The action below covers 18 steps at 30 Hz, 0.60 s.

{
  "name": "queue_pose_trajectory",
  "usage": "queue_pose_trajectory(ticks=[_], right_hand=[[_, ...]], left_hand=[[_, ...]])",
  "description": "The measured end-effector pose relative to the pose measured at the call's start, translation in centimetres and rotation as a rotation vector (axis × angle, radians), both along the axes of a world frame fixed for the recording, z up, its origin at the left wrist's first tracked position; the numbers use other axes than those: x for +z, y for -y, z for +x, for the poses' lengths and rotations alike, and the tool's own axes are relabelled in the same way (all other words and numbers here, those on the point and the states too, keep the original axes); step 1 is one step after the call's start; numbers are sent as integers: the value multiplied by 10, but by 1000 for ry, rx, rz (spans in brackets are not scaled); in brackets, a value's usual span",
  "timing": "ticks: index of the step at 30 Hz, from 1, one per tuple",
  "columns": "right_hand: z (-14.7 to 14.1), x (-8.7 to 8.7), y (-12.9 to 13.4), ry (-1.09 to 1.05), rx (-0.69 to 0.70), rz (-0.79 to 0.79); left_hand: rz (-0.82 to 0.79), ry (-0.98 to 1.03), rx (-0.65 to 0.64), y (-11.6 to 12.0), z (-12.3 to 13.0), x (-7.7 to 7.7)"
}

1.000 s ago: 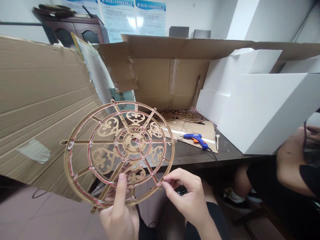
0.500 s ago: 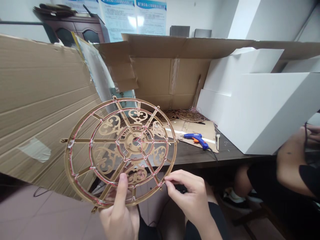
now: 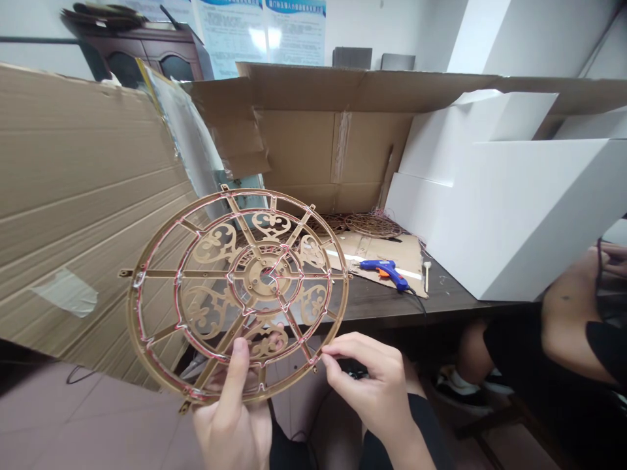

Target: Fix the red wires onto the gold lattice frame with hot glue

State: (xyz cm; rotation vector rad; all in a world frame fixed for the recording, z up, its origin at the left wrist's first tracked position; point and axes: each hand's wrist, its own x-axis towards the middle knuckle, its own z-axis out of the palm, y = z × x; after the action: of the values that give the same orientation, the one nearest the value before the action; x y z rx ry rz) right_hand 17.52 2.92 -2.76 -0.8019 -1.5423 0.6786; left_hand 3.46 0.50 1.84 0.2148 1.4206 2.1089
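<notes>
A round brown openwork frame point(image 3: 142, 350), with rings, spokes and scrolled ornaments, tilts toward me above the floor. Thin red and white wire point(image 3: 179, 320) runs along its rings and some spokes. My left hand point(image 3: 232, 418) grips the frame's lower edge, thumb on the near face and fingers behind, partly seen through the gaps. My right hand point(image 3: 372, 378) is closed in a pinch, thumb and index fingertip touching the lower right rim beside a bit of wire. Whatever lies between those fingertips is too small to make out.
On the dark table point(image 3: 372, 303) a blue glue gun point(image 3: 386, 271) lies on a cardboard sheet point(image 3: 357, 247). Similar round frames point(image 3: 375, 226) lie behind. Cardboard walls point(image 3: 88, 196) stand left and back, white boxes point(image 3: 539, 215) right. Another person's arm point(image 3: 571, 313) shows at far right.
Almost nothing differs. The whole view has shifted very slightly, and both hands keep the same hold on the frame.
</notes>
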Motion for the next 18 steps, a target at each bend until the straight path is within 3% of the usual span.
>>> queue_pose_trajectory(ticks=[5, 18], right_hand=[[0, -1, 1, 9, -11, 60], [0, -1, -1, -4, 6, 14]], left_hand=[[39, 4, -46, -1, 0, 3], [42, 39, -77, -1, -4, 3]])
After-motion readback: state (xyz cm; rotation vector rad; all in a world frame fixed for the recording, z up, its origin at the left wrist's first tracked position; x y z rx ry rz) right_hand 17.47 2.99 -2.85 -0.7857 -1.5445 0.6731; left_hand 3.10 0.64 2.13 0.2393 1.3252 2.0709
